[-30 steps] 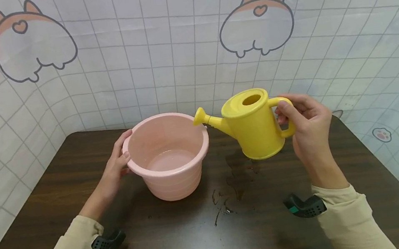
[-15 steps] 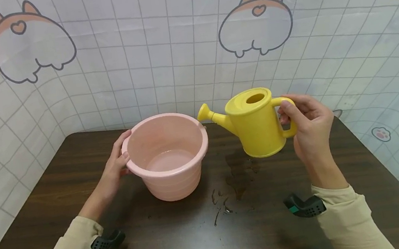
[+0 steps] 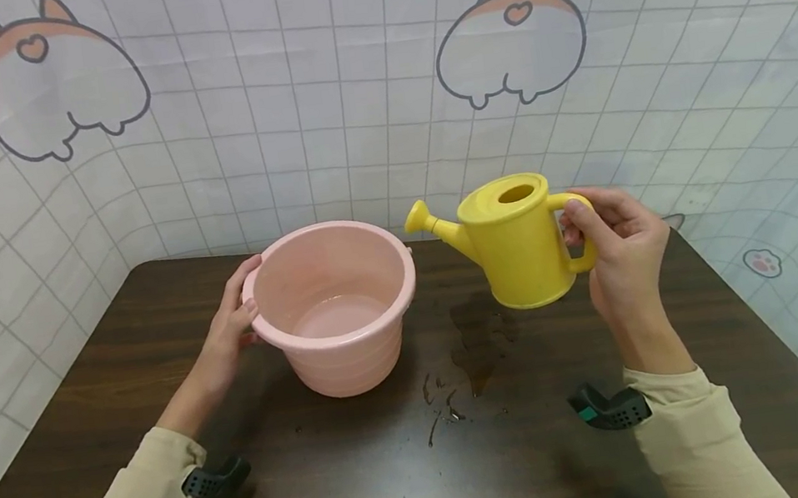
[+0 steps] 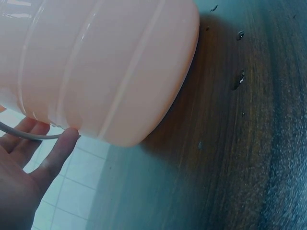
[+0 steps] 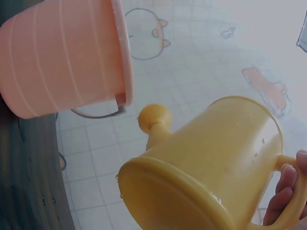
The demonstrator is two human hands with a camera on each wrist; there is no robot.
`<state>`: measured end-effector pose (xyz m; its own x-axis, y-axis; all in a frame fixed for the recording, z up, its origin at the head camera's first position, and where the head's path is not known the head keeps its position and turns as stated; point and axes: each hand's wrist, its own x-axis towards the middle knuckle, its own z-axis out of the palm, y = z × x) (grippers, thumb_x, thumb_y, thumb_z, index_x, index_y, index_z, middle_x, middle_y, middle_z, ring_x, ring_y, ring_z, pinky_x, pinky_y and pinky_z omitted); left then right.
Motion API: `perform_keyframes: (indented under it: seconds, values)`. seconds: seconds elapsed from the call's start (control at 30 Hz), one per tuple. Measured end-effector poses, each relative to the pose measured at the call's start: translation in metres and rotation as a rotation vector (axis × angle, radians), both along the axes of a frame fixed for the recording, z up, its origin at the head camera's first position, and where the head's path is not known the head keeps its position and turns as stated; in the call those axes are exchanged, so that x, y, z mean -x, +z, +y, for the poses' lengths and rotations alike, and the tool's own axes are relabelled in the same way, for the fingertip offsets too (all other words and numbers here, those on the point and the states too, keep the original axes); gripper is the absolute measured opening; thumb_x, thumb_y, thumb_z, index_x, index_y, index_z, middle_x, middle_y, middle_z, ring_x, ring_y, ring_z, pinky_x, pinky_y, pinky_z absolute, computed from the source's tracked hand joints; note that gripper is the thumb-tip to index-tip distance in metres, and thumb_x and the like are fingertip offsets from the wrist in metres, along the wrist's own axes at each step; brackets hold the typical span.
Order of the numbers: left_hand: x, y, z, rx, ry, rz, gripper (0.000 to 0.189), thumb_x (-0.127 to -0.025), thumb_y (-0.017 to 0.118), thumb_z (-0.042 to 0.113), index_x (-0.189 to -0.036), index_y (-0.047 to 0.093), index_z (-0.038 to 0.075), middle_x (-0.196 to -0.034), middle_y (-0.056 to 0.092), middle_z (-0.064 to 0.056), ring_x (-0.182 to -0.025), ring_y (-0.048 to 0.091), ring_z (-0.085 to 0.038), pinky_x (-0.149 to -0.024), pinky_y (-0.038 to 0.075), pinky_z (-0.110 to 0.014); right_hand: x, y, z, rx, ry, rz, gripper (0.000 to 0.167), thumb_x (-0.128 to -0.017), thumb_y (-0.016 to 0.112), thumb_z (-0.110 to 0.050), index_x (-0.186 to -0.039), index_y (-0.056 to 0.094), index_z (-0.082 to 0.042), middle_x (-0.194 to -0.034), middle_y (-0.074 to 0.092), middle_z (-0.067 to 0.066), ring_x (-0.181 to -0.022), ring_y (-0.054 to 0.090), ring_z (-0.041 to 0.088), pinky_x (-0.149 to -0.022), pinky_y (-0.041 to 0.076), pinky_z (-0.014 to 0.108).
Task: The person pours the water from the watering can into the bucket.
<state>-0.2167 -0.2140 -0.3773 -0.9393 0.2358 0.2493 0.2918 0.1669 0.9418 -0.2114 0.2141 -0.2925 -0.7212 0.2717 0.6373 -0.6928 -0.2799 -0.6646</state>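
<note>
A pink plastic bucket stands on the dark wood table with a little water at its bottom. My left hand grips its left side at the rim; in the left wrist view the fingers lie against the ribbed wall beside the thin wire handle. A yellow watering can is held up in the air to the right of the bucket. Its handle is in the grip of my right hand. The spout points left toward the bucket's rim, and water drops cling to the can's base in the right wrist view.
Spilled water lies on the table below the can, with several smaller drops nearer the front. A white grid-patterned curtain with corgi drawings hangs behind and along both sides. Each sleeve carries a dark wrist device.
The watering can has moved right and slightly up with my right hand, so its spout no longer overlaps the bucket's rim. The bucket and left hand stay nearly still.
</note>
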Motion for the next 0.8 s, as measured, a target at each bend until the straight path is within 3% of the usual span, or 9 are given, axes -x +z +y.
perform_keyframes:
  seconds: [0.23, 0.47, 0.8]
  values:
    - [0.0, 0.001, -0.001, 0.008, 0.008, 0.008, 0.056, -0.099, 0.03, 0.035, -0.154, 0.018, 0.034, -0.155, 0.023, -0.002, -0.121, 0.038, -0.02, -0.081, 0.046, -0.033, 0.003, -0.005, -0.001, -0.01, -0.05, -0.023, 0.016, -0.085, 0.065, 0.007, -0.096, 0.064, 0.02, -0.073, 0.069, 0.01, -0.06, 0.055, 0.019, -0.059, 0.049, 0.022]
    - [0.001, 0.001, -0.001, 0.021, -0.001, 0.016, 0.056, -0.099, 0.028, 0.036, -0.154, 0.018, 0.034, -0.157, 0.021, -0.003, -0.123, 0.037, -0.02, -0.083, 0.045, -0.036, 0.004, -0.012, 0.003, 0.061, 0.0, -0.068, 0.014, -0.084, 0.066, 0.008, -0.094, 0.065, 0.017, -0.073, 0.07, 0.011, -0.062, 0.059, 0.018, -0.059, 0.051, 0.021]
    - [0.0, -0.001, -0.001, 0.03, 0.002, 0.014, 0.056, -0.099, 0.028, 0.037, -0.154, 0.018, 0.034, -0.156, 0.022, -0.003, -0.123, 0.037, -0.021, -0.083, 0.044, -0.038, 0.004, -0.026, 0.004, 0.066, -0.029, -0.118, 0.005, -0.084, 0.066, 0.007, -0.088, 0.068, 0.011, -0.072, 0.07, 0.01, -0.059, 0.06, 0.016, -0.057, 0.051, 0.02]
